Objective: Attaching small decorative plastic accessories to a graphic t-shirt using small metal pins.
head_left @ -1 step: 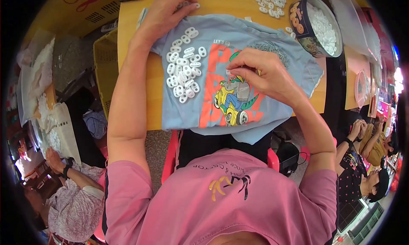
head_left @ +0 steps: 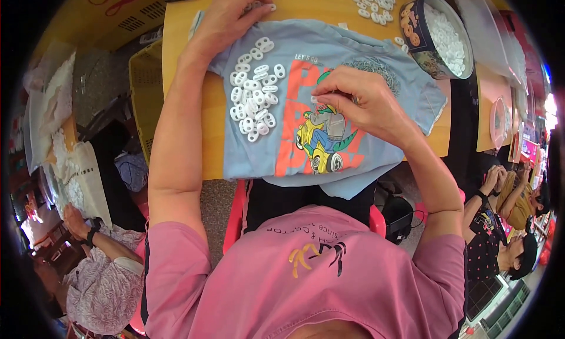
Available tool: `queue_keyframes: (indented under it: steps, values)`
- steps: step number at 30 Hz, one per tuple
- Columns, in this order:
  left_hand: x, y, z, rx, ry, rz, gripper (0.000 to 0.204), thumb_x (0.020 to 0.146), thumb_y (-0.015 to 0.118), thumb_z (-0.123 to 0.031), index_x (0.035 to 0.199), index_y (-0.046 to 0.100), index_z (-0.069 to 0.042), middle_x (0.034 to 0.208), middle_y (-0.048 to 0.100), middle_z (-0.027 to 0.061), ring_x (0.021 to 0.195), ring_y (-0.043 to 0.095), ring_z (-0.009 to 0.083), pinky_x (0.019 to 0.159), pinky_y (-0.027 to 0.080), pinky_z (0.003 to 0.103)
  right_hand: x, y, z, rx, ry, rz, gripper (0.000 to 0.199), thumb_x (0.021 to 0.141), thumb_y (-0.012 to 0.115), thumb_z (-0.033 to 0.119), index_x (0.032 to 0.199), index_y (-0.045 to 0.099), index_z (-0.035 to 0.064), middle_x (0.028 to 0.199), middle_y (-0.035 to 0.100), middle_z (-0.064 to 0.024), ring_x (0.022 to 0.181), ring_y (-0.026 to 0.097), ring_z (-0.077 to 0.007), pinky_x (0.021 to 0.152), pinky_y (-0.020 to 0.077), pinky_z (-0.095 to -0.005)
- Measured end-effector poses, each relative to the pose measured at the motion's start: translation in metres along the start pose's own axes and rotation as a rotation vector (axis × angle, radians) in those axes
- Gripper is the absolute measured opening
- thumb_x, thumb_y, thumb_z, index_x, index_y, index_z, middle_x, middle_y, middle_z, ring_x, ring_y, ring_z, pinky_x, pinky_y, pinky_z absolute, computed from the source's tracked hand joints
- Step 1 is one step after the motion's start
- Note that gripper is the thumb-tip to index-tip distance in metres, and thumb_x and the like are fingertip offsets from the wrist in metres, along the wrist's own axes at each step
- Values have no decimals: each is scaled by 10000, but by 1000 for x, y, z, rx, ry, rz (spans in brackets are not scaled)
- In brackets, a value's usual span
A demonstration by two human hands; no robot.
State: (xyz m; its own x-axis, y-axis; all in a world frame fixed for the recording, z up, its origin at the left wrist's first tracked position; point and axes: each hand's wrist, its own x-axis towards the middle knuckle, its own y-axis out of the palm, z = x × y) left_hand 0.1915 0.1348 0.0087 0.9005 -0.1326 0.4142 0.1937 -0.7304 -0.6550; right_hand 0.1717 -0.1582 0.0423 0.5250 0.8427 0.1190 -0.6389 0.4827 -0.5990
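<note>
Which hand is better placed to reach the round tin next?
Probably the right hand: it is nearer the tin, though it seems to pinch a small white thing. The left hand is farther away, over white pieces.

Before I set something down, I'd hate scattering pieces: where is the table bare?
Bare table lies above the shirt, between the left hand and the upper-right loose white pieces; another patch borders the shirt's lower right. Crowded: the shirt's left side, under a white cluster, and beside the tub.
</note>
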Motion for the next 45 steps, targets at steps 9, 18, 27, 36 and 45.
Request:
queue_keyframes:
  steps: [9, 18, 27, 36, 45]
  values:
    - [-1, -4, -1, 28, 9, -1, 195, 916, 707, -162, 1043, 676, -17, 1090, 685, 124, 1005, 642, 297, 831, 531, 367, -4, 6, 2, -74, -47, -11, 121, 854, 691, -3, 974, 680, -14, 918, 677, -112, 828, 653, -296, 714, 524, -374]
    - [-4, 7, 28, 82, 131, -33, 169, 925, 692, -185, 1018, 684, -44, 1172, 687, 63, 1131, 559, 292, 934, 480, 390, -48, 46, 23, -94, -177, -87, 238, 809, 735, -13, 1039, 698, 35, 955, 675, -128, 798, 678, -299, 656, 549, -384]
    - [-4, 8, 25, 34, 47, -11, 178, 917, 697, -177, 1032, 680, -42, 1184, 682, 64, 1150, 552, 289, 949, 479, 381, -52, 25, 10, -194, -90, -292, 212, 818, 727, -47, 1020, 698, 13, 918, 684, -128, 774, 683, -281, 628, 538, -351]
    - [-5, 4, 21, 81, 28, 34, 166, 940, 671, -136, 1079, 676, -46, 1261, 669, 40, 1218, 551, 239, 1008, 463, 336, -21, 31, 7, -197, -36, -313, 174, 833, 705, -55, 998, 693, -3, 892, 687, -126, 787, 685, -270, 656, 538, -340]
    - [-4, 5, 22, 87, 23, 15, 168, 938, 675, -146, 1071, 675, -43, 1247, 673, 61, 1204, 557, 248, 1012, 455, 344, -10, 28, 5, -308, -161, -267, 151, 786, 767, 32, 917, 692, 28, 926, 660, -92, 800, 641, -272, 674, 527, -357]
